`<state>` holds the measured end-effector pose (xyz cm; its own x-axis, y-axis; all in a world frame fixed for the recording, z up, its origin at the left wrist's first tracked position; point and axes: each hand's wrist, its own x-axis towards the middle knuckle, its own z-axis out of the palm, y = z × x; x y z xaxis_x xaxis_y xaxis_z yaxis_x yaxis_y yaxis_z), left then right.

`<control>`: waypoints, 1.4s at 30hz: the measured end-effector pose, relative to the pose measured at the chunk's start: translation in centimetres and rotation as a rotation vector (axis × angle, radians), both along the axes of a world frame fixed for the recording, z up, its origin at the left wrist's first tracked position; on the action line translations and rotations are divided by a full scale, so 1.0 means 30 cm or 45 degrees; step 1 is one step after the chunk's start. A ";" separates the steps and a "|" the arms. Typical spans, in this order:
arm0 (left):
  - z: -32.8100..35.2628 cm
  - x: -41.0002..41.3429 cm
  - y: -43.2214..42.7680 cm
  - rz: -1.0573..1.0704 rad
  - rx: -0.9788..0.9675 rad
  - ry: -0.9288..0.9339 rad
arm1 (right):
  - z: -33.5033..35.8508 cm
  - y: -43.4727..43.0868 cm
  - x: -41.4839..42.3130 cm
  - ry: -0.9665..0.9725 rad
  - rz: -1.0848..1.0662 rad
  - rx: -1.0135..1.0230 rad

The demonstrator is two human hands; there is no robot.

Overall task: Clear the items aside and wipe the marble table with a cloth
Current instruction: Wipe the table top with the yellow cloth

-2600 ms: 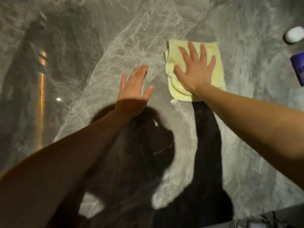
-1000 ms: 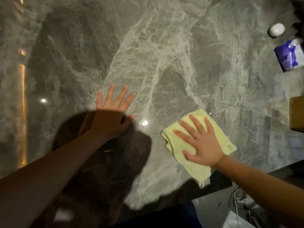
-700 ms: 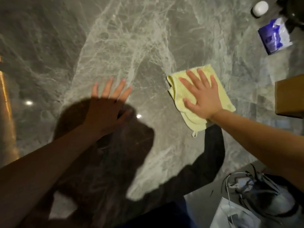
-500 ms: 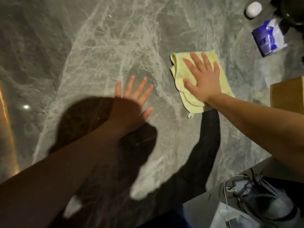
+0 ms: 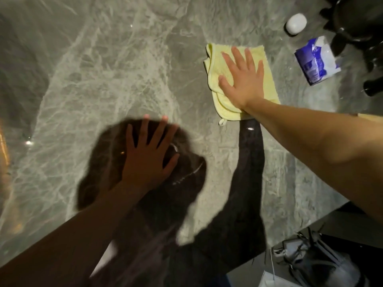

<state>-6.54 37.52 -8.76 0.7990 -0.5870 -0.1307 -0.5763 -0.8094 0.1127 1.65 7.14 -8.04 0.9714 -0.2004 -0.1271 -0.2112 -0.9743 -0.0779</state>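
A folded pale yellow cloth (image 5: pixel 215 73) lies flat on the grey veined marble table (image 5: pixel 116 75), right of centre. My right hand (image 5: pixel 242 79) presses down on the cloth with flat, spread fingers. My left hand (image 5: pixel 147 156) rests palm-down on the bare marble nearer to me, fingers apart, holding nothing, over my own dark shadow.
At the far right of the table stand a white rounded object (image 5: pixel 296 23), a blue-and-white packet (image 5: pixel 315 61) and dark objects (image 5: pixel 360 21). Behind my right forearm shows a strip of a brown box (image 5: pixel 369 116). Below the table's near-right edge lie a dark bag with cables (image 5: pixel 315 259).
My right hand has pushed the cloth away from me, from near the front edge toward the far right. My left hand stayed flat on the marble, shifting a little.
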 end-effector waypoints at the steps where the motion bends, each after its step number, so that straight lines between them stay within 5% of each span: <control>1: 0.001 0.002 0.000 -0.002 0.000 0.002 | -0.001 0.013 -0.008 -0.001 -0.010 0.009; 9: -0.005 0.005 0.004 -0.006 -0.043 -0.014 | 0.003 0.238 -0.300 0.031 0.127 0.052; 14: 0.020 0.015 -0.015 0.192 -0.280 0.123 | -0.004 0.383 -0.619 0.085 0.280 0.009; 22: 0.015 -0.046 0.019 -0.223 -0.257 0.077 | 0.018 0.420 -1.038 0.111 0.232 0.216; 26: 0.038 -0.023 -0.025 -0.234 -0.153 0.098 | 0.024 0.375 -1.055 0.070 0.068 0.297; 31: 0.037 0.049 -0.157 -0.129 -0.131 0.108 | 0.003 0.213 -1.007 0.013 -0.157 0.077; 42: -0.004 0.059 -0.187 -0.161 -0.015 -0.077 | -0.010 -0.193 -0.603 -0.006 -0.470 0.023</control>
<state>-4.76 31.92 -8.90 0.7248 -0.6847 -0.0768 -0.6796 -0.7288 0.0834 -16.45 1.36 -8.35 0.8347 -0.5353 -0.1292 -0.5478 -0.8310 -0.0962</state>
